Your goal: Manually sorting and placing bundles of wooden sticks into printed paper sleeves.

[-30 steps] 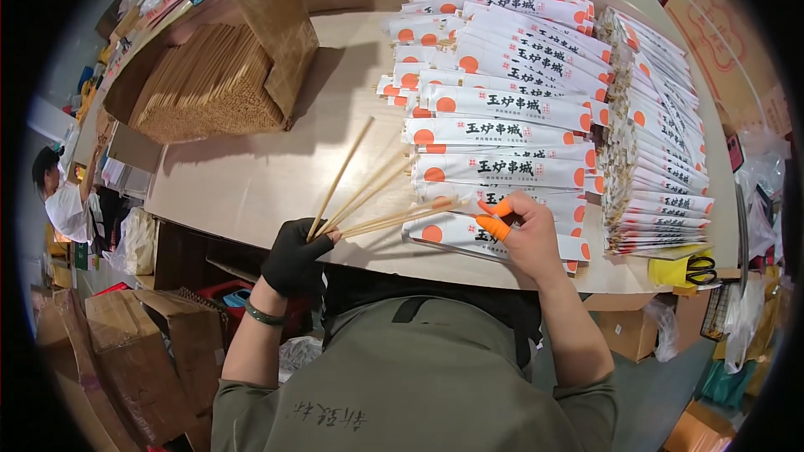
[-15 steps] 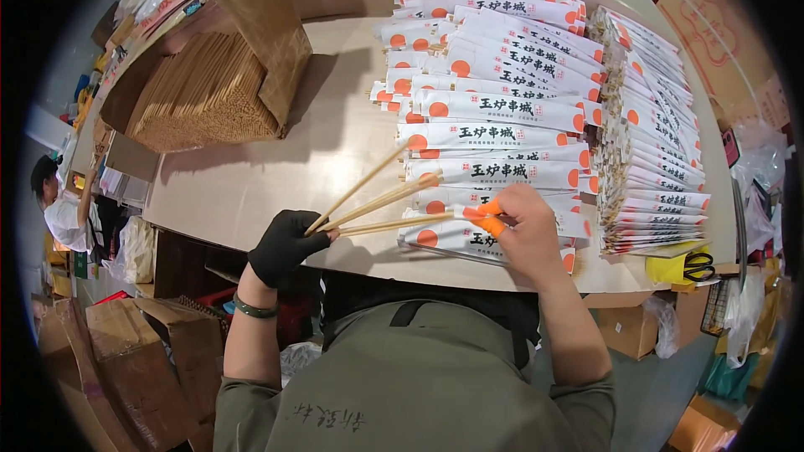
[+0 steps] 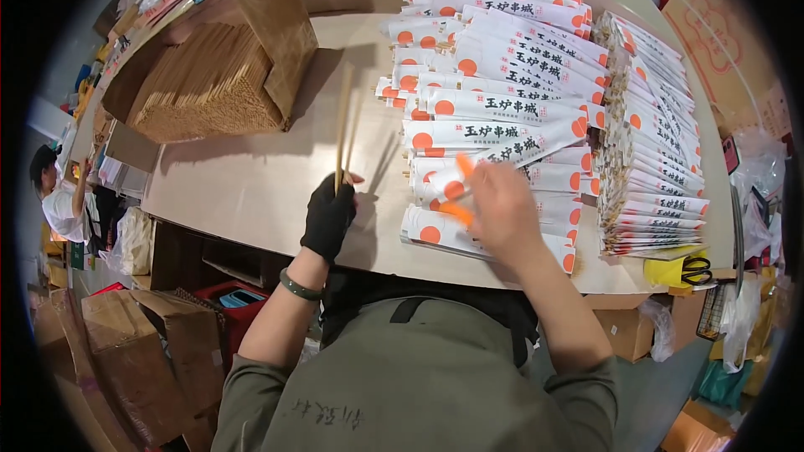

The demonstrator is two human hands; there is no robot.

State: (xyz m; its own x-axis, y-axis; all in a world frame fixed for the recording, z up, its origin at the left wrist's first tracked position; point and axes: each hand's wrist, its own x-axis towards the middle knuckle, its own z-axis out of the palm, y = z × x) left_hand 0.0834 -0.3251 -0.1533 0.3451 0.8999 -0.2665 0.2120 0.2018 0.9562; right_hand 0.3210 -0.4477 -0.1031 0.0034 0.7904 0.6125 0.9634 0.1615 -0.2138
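My left hand (image 3: 328, 216), in a black fingerless glove, is closed around a few thin wooden chopsticks (image 3: 342, 142) that point up and away from me. My right hand (image 3: 505, 213) is over the near part of a spread of white paper chopstick sleeves (image 3: 523, 59) with orange dots. Its fingers, tipped with orange finger covers (image 3: 456, 211), are apart and slightly blurred. Just beyond that hand, one filled-looking sleeve (image 3: 536, 144) lies aslant across the others. Whether the fingertips touch a sleeve is hard to see.
An opened carton (image 3: 289, 42) at the far left holds a dense stack of chopsticks (image 3: 209, 88). More sleeves (image 3: 657, 142) are piled at the right, with black-handled scissors (image 3: 697, 269) by the table edge. Cardboard boxes (image 3: 126, 351) stand lower left; another person (image 3: 63, 201) is far left.
My left hand has moved right and turned the chopsticks from slanting toward my right hand to upright. My right hand has come away from them, and a sleeve now lies aslant on the pile.
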